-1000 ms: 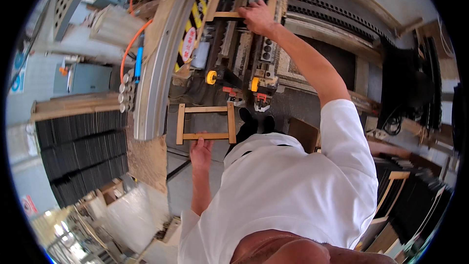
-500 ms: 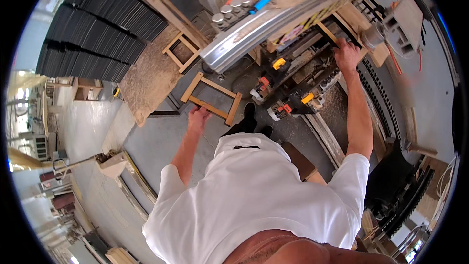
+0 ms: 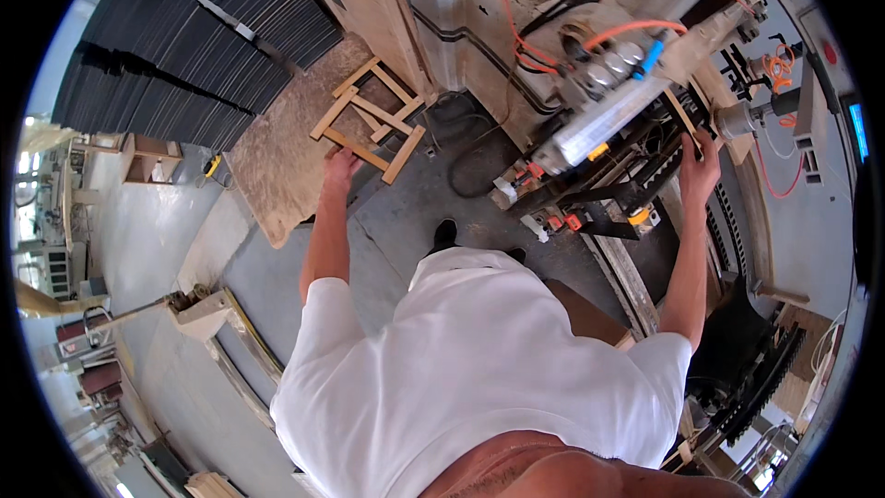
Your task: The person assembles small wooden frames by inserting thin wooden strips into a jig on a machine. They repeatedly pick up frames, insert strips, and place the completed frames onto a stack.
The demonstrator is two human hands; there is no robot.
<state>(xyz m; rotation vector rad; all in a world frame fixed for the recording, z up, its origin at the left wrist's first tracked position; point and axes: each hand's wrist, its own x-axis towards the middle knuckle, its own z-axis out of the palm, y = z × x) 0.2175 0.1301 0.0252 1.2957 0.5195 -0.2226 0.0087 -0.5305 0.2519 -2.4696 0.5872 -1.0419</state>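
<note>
My left hand (image 3: 343, 166) is closed on the near rail of a small light-wood frame (image 3: 398, 162). It holds that frame over the brown board (image 3: 272, 207), partly overlapping a second wooden frame (image 3: 394, 83) that lies there. Out to the right, my right hand (image 3: 701, 168) has its fingers around the near end of a wooden strip (image 3: 680, 114), which sits in the machine beside a round metal cylinder (image 3: 735, 120). The machine's silver beam (image 3: 590, 134) hides the strip's surroundings in part.
Stacks of dark thin panels (image 3: 198, 46) stand at the far left on the board. Orange hoses (image 3: 636, 28) run over the machine. Red and yellow clamp parts (image 3: 573, 221) jut toward my feet. A wooden-edged frame structure (image 3: 241, 341) stands at the near left.
My left hand has carried the wooden frame left and away from me, over the frame on the board. My right hand has shifted right and closer along the machine. The view has turned somewhat.
</note>
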